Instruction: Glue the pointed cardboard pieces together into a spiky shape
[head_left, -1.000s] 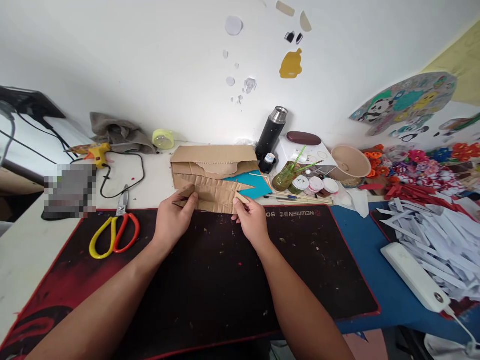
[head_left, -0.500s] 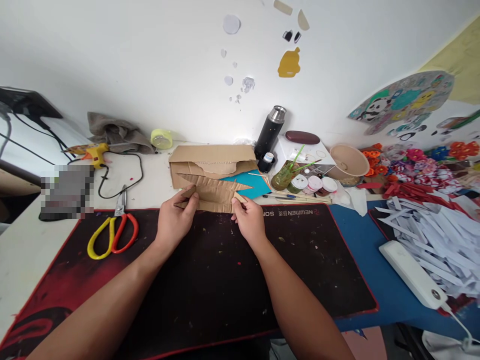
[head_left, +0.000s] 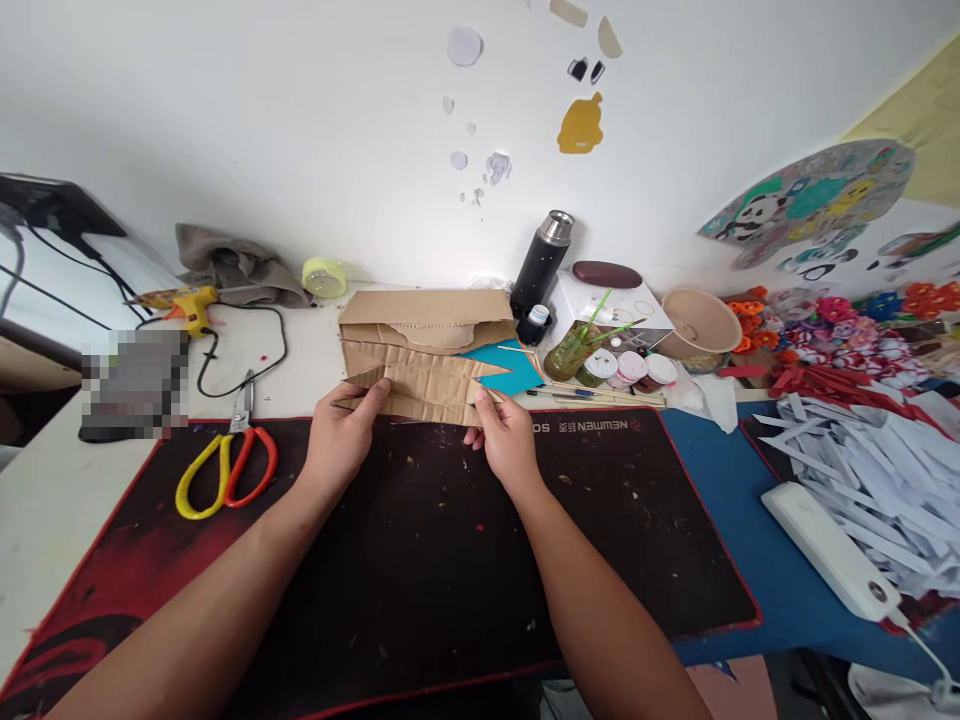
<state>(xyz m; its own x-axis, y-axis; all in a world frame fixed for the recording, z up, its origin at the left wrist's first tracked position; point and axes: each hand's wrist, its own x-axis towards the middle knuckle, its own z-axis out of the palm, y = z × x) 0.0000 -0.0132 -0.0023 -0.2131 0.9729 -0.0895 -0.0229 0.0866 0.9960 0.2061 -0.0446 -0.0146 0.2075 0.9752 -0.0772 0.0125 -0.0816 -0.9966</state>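
A creased brown piece of cardboard (head_left: 431, 385) with pointed ends stretches between my two hands, above the back edge of the dark desk mat (head_left: 450, 560). My left hand (head_left: 346, 420) pinches its left end, thumb on top. At its right end my right hand (head_left: 504, 430) grips with thumb and fingers, some of them hidden underneath. Just behind lies a larger folded cardboard sheet (head_left: 420, 305) with a torn edge. Part of a blue sheet (head_left: 510, 370) shows beside the cardboard piece's right tip.
Scissors (head_left: 232, 450) with yellow and red handles lie left on the mat. A yellow glue gun (head_left: 196, 310) and its cord are behind them. A black thermos (head_left: 544, 260), paint jars (head_left: 600, 368) and a bowl (head_left: 697, 320) stand at the back. White paper strips (head_left: 877, 490) and a power bank (head_left: 825, 550) fill the right.
My hands have moved slightly apart, the left one leftward and the right one rightward. The cardboard piece between them now looks flatter and more spread out.
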